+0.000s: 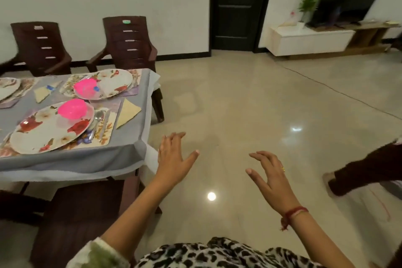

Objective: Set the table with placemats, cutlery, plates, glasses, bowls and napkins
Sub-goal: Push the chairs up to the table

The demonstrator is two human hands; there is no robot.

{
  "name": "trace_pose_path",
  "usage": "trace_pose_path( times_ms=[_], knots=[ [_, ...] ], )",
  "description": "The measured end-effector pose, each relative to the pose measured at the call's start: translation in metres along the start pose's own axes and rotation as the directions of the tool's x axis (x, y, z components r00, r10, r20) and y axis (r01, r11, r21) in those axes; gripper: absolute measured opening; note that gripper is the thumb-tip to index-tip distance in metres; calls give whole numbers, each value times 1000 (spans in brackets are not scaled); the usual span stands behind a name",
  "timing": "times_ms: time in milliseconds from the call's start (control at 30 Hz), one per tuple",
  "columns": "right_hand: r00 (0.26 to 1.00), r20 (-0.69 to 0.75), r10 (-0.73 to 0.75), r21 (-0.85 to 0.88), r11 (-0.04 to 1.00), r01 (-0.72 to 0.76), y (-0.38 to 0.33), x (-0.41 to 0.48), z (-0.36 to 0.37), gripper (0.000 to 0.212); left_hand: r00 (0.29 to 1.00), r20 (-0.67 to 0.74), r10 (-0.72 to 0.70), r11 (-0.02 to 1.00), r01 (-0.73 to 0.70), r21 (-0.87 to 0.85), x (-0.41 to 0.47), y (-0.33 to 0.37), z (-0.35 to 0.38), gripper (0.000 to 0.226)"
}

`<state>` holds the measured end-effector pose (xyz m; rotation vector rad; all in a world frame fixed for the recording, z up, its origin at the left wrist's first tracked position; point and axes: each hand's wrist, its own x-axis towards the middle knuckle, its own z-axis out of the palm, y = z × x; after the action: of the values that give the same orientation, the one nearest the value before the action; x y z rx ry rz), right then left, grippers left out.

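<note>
Both hands hold nothing: the left hand (174, 159) and the right hand (269, 174) hover with spread fingers over the floor. Near the table's (71, 159) right front corner lies the nearest plate (47, 130), to the left, closer to the left hand.
</note>
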<state>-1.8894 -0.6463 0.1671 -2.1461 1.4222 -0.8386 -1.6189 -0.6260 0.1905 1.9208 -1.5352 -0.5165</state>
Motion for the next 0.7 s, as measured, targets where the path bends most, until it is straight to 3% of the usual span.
trace_pose_path(
  times_ms=[267,367,533,700],
  knots=[
    [957,204,-206,77,978,194,71,205,-13,70,948,-199,-250,968,251,-22,128,46,49,64],
    [901,314,-299,151,953,264,88,272,8,70,898,-268,-348,936,350,-42,163,35,66,66],
    [842,376,-387,192,922,337,119,394,43,69,790,-348,-504,852,520,-55,235,2,88,65],
    [792,433,-431,173,902,397,139,535,63,73,739,-382,-554,799,601,4,362,-18,89,64]
  ],
)
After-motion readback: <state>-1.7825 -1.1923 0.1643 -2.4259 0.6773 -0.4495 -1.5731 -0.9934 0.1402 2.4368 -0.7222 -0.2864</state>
